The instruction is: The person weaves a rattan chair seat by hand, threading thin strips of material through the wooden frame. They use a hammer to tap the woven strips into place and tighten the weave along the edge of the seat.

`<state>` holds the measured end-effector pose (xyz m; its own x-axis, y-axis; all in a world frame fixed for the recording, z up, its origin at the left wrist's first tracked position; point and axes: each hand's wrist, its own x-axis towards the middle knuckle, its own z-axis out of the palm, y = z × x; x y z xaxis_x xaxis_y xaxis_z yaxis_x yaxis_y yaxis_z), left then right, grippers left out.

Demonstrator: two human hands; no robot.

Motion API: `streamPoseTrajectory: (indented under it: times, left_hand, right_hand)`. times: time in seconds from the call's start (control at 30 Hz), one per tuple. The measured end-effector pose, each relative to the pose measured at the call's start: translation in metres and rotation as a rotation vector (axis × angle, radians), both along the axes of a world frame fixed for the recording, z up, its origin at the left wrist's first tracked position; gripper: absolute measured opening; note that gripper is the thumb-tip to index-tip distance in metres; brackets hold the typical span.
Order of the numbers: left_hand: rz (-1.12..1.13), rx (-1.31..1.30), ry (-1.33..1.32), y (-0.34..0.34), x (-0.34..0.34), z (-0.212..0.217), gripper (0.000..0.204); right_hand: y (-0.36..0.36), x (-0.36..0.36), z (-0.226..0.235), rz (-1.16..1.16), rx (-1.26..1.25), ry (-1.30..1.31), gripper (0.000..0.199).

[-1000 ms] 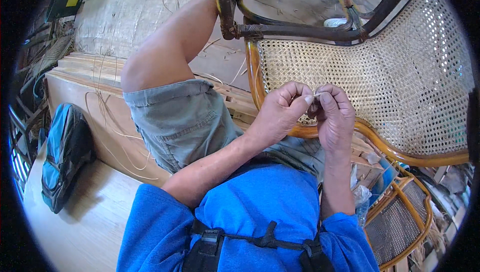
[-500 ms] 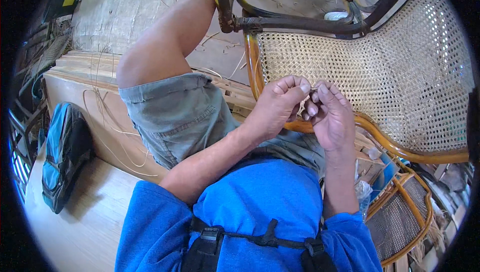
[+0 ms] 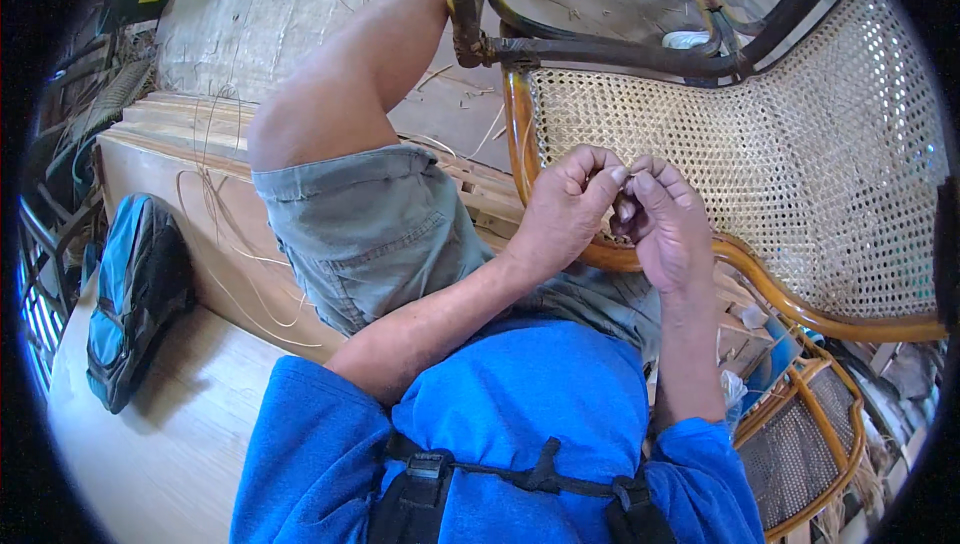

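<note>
My left hand (image 3: 568, 206) and my right hand (image 3: 668, 229) meet fingertip to fingertip above my lap. Both are closed in a pinch, thumbs against curled fingers. Between the tips shows a bit of a thin pale strand (image 3: 632, 175); most of it is hidden by the fingers. Just beyond the hands, a rattan chair (image 3: 518, 134) lies tipped toward me, its woven cane panel (image 3: 690, 129) facing up. The chair's glossy brown front rail (image 3: 745, 262) curves past my right wrist.
Dark chair legs (image 3: 620, 56) reach across the top. Stacked boards (image 3: 170, 129) with loose cane strands (image 3: 205, 194) lie at left, near a blue and black backpack (image 3: 135, 304). Another woven rattan piece (image 3: 800, 444) rests at lower right, beside wood scraps (image 3: 742, 329).
The view has shifted slightly, so the chair and boards sit a little further right. Both hands keep their pinch; their fingertips have drawn closer together.
</note>
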<state>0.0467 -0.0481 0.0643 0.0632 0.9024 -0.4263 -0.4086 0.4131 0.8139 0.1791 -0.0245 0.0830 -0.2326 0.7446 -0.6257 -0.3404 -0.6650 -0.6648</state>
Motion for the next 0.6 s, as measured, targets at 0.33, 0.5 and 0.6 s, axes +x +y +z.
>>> streamPoseTrajectory:
  times: [0.33,0.5,0.6]
  left_hand:
    - [-0.191,-0.007,-0.089,0.000,-0.011,-0.004,0.012]
    - [-0.167,0.115,0.196,-0.001,-0.010,-0.016,0.011]
    - [-0.067,0.129,0.470,0.005,-0.014,-0.013,0.013]
  right_hand:
    - [-0.009,0.014,-0.015,0.069,-0.091,0.211,0.017]
    - [0.000,0.017,-0.022,0.104,-0.086,0.032,0.013]
    - [0.018,0.000,-0.027,0.141,0.156,-0.171,0.010]
